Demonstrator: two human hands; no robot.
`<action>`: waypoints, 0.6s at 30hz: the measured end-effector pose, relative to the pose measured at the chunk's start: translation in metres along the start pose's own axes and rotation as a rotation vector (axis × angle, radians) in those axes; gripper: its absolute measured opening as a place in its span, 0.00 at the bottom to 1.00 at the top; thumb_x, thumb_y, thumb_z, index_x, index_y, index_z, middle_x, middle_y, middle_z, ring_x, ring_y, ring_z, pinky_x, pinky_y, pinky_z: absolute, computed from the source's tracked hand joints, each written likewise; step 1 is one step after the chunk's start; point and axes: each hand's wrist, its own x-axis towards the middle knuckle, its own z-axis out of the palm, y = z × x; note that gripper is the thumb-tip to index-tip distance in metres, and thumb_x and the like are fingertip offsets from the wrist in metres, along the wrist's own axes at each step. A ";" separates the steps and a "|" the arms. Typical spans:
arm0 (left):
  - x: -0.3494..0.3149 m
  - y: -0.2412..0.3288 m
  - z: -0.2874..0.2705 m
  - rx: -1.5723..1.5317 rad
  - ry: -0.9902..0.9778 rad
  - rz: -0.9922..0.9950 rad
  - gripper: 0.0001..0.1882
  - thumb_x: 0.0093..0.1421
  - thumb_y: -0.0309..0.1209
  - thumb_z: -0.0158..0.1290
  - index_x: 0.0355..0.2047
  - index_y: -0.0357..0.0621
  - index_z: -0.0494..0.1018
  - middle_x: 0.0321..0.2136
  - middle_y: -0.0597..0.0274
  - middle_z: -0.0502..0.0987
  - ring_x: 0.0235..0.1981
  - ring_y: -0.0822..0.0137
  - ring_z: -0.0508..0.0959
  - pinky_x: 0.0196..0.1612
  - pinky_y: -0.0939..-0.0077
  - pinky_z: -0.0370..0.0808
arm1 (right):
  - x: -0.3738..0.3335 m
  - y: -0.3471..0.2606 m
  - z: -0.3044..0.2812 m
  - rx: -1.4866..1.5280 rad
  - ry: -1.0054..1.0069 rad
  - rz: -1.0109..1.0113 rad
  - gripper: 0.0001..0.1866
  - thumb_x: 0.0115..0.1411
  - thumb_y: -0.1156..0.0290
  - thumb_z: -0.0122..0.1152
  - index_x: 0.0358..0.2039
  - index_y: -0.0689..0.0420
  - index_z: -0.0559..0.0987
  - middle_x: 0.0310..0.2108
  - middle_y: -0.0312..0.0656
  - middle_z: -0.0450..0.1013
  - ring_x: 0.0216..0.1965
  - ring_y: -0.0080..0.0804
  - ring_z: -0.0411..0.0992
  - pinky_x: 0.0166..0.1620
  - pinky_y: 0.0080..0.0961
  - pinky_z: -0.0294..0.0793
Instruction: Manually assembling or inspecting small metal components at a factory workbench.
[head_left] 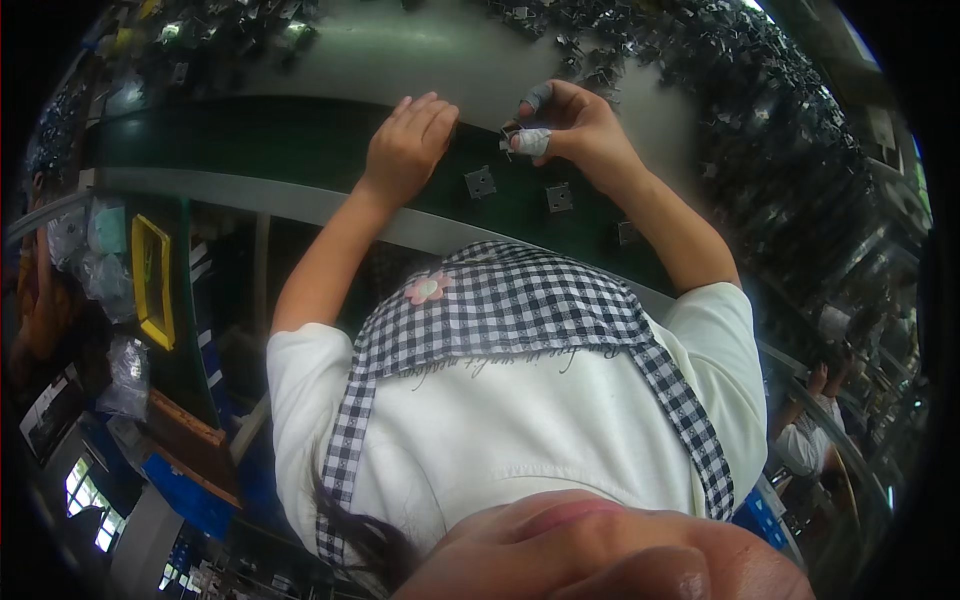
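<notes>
My right hand point(590, 135) pinches a small metal bracket point(507, 140) between a thumb and finger wrapped in tape. To its left, my left hand point(408, 150) shows its back, with the fingers side by side and loosely stretched out; nothing shows in it, though the palm is hidden. Below the two hands, a square metal plate with holes point(480, 182) lies on the dark green work surface point(300, 140). A similar plate point(558, 198) is to its right, and another point(628, 233) sits close to my right forearm.
Many loose metal pieces point(590, 40) are heaped along the far side, and a big pile point(790, 130) spreads on the right. A pale metal edge point(270, 195) borders the near side. At left are a yellow frame point(153, 282) and plastic bags point(125, 375). Another person point(805, 435) is at far right.
</notes>
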 end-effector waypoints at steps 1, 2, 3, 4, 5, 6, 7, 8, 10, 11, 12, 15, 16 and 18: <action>0.004 0.004 -0.008 -0.162 0.052 -0.115 0.21 0.54 0.26 0.54 0.50 0.50 0.69 0.48 0.57 0.69 0.47 0.60 0.74 0.49 0.70 0.71 | 0.005 0.005 0.001 -0.009 0.011 -0.015 0.16 0.47 0.73 0.67 0.37 0.59 0.73 0.32 0.37 0.75 0.34 0.25 0.75 0.32 0.17 0.74; 0.008 0.008 -0.015 -0.325 0.103 -0.230 0.19 0.52 0.24 0.56 0.46 0.45 0.72 0.41 0.59 0.72 0.46 0.62 0.74 0.47 0.72 0.72 | 0.011 0.006 0.002 -0.019 0.022 -0.030 0.15 0.46 0.73 0.68 0.35 0.57 0.73 0.32 0.37 0.74 0.32 0.22 0.74 0.30 0.15 0.72; 0.009 0.023 -0.025 -0.332 0.097 -0.242 0.19 0.52 0.24 0.56 0.46 0.45 0.72 0.41 0.59 0.72 0.46 0.62 0.74 0.47 0.72 0.72 | 0.012 0.002 0.005 -0.112 0.076 0.097 0.16 0.45 0.73 0.69 0.34 0.56 0.73 0.30 0.34 0.73 0.28 0.20 0.72 0.29 0.15 0.70; 0.016 0.028 -0.035 -0.554 0.138 -0.415 0.18 0.51 0.22 0.57 0.44 0.43 0.73 0.39 0.61 0.73 0.45 0.65 0.75 0.47 0.75 0.72 | 0.017 0.007 0.001 -0.046 0.071 0.119 0.15 0.45 0.72 0.69 0.33 0.56 0.73 0.30 0.34 0.73 0.28 0.20 0.71 0.29 0.15 0.70; 0.019 0.031 -0.041 -0.776 0.177 -0.587 0.17 0.49 0.20 0.58 0.41 0.41 0.74 0.37 0.63 0.74 0.44 0.69 0.75 0.46 0.77 0.71 | 0.020 0.011 -0.001 0.020 0.066 0.142 0.15 0.46 0.72 0.69 0.33 0.55 0.73 0.30 0.33 0.72 0.28 0.19 0.71 0.30 0.15 0.70; 0.014 0.033 -0.041 -0.798 0.212 -0.570 0.16 0.47 0.17 0.59 0.39 0.40 0.74 0.36 0.63 0.76 0.41 0.72 0.76 0.44 0.81 0.72 | 0.020 0.008 0.002 0.018 0.060 0.142 0.15 0.46 0.72 0.69 0.33 0.55 0.73 0.30 0.33 0.72 0.28 0.19 0.71 0.30 0.15 0.70; 0.014 0.032 -0.041 -0.794 0.216 -0.574 0.16 0.47 0.17 0.59 0.39 0.40 0.74 0.36 0.63 0.76 0.41 0.72 0.76 0.44 0.81 0.72 | 0.018 0.002 0.005 0.109 0.004 0.114 0.14 0.46 0.72 0.69 0.32 0.54 0.72 0.30 0.33 0.72 0.29 0.19 0.71 0.30 0.14 0.70; 0.016 0.034 -0.041 -0.845 0.253 -0.574 0.17 0.46 0.18 0.60 0.38 0.40 0.74 0.36 0.62 0.76 0.38 0.72 0.77 0.41 0.81 0.73 | 0.018 -0.001 0.007 0.200 -0.052 0.086 0.14 0.47 0.71 0.68 0.32 0.54 0.72 0.31 0.33 0.72 0.30 0.19 0.71 0.31 0.14 0.70; 0.019 0.043 -0.043 -0.974 0.329 -0.570 0.17 0.44 0.19 0.62 0.37 0.40 0.74 0.34 0.61 0.77 0.34 0.71 0.78 0.38 0.80 0.75 | 0.020 0.006 0.011 0.248 -0.075 0.134 0.13 0.48 0.72 0.68 0.32 0.54 0.72 0.30 0.34 0.72 0.29 0.19 0.71 0.31 0.15 0.71; 0.019 0.046 -0.043 -0.977 0.325 -0.572 0.17 0.44 0.19 0.62 0.37 0.40 0.74 0.34 0.61 0.77 0.34 0.71 0.78 0.38 0.80 0.75 | 0.021 0.009 0.014 0.295 -0.099 0.176 0.13 0.49 0.72 0.67 0.33 0.55 0.72 0.29 0.34 0.72 0.29 0.20 0.70 0.31 0.15 0.71; 0.018 0.048 -0.042 -1.014 0.360 -0.528 0.17 0.44 0.19 0.62 0.37 0.40 0.74 0.35 0.60 0.77 0.35 0.71 0.78 0.38 0.80 0.75 | 0.018 0.008 0.017 0.325 -0.108 0.229 0.12 0.49 0.71 0.67 0.32 0.54 0.72 0.31 0.35 0.72 0.29 0.20 0.70 0.34 0.16 0.72; 0.021 0.050 -0.045 -1.045 0.384 -0.487 0.18 0.43 0.18 0.62 0.37 0.39 0.74 0.36 0.58 0.78 0.36 0.70 0.79 0.38 0.79 0.76 | 0.012 0.010 0.025 0.520 -0.137 0.181 0.13 0.49 0.72 0.67 0.34 0.55 0.71 0.32 0.36 0.72 0.30 0.22 0.71 0.35 0.16 0.72; 0.022 0.050 -0.047 -1.040 0.375 -0.489 0.18 0.42 0.18 0.63 0.36 0.39 0.74 0.36 0.57 0.78 0.36 0.68 0.79 0.39 0.78 0.77 | 0.010 0.009 0.026 0.523 -0.138 0.181 0.13 0.49 0.72 0.67 0.34 0.55 0.71 0.32 0.36 0.72 0.30 0.22 0.71 0.35 0.16 0.72; 0.020 0.052 -0.053 -0.924 0.364 -0.403 0.19 0.43 0.16 0.61 0.37 0.38 0.74 0.36 0.55 0.78 0.39 0.65 0.78 0.42 0.76 0.76 | 0.006 0.006 0.028 0.406 -0.069 0.199 0.14 0.50 0.74 0.66 0.35 0.57 0.70 0.32 0.38 0.73 0.31 0.23 0.72 0.34 0.16 0.73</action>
